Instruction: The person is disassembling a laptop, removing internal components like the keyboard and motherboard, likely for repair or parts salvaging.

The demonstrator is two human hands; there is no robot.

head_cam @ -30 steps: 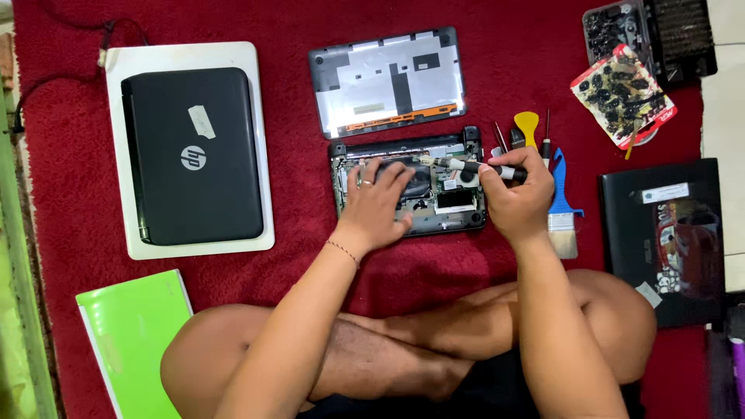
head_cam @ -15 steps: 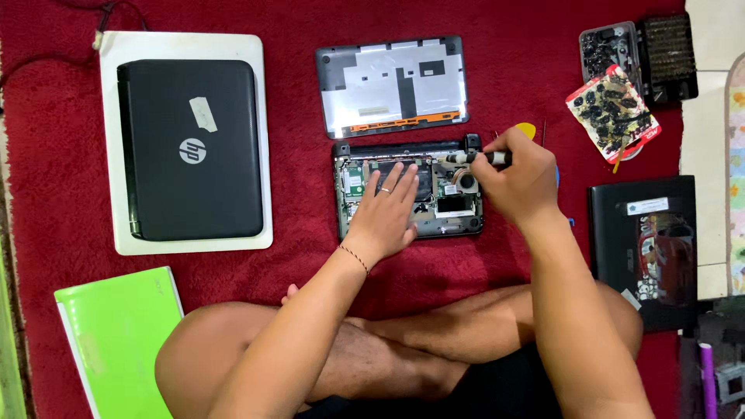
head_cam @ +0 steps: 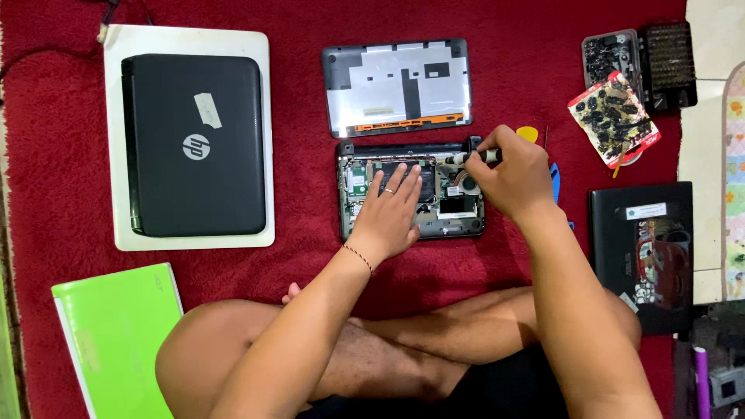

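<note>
Pressing flat on the opened laptop [head_cam: 411, 190], left hand [head_cam: 388, 213] spread; right hand [head_cam: 512, 174] pinching a screwdriver [head_cam: 475, 157].

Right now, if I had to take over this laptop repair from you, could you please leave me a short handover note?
Left hand: flat on the opened laptop base, steadying it.
Right hand: grips a screwdriver at the base's upper right corner.
Done: bottom cover is off, lying above the base on the red carpet.
Left: work inside the base; refit the cover.
Screw tray sits to the upper right.
</note>
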